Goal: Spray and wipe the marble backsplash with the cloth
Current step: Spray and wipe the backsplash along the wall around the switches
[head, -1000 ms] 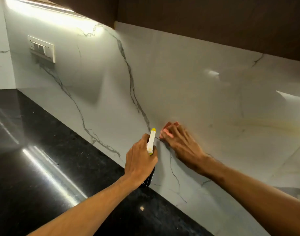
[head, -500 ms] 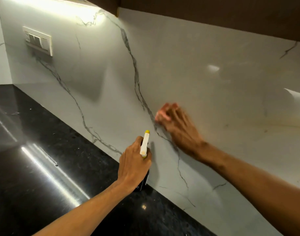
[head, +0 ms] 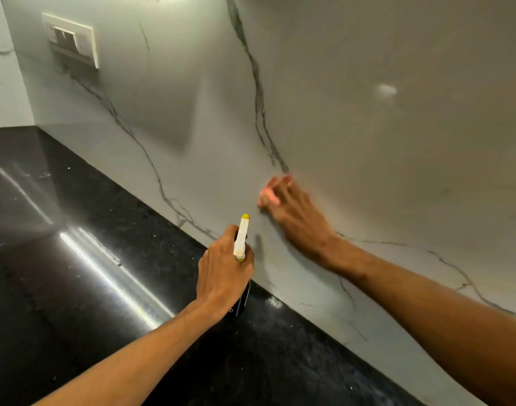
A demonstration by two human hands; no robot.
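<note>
The white marble backsplash (head: 368, 148) with dark veins fills the upper right. My right hand (head: 297, 221) lies flat against it, fingers fairly straight, pressing a small pink cloth (head: 268, 197) to the stone; only the cloth's edge shows past my fingertips, blurred. Just below and to the left, my left hand (head: 221, 273) grips a spray bottle (head: 241, 235). Its white head with a yellow tip points up toward the wall, and its dark body is mostly hidden under my hand.
A glossy black stone counter (head: 75, 273) runs along the foot of the backsplash, with light streaks reflected on it. A white switch plate (head: 70, 39) is mounted on the wall at upper left. A side wall meets the backsplash at the far left corner.
My right hand has slid the cloth up and a little left over the dark vein. My left hand keeps holding the bottle near the wall's base. The view has moved closer.
</note>
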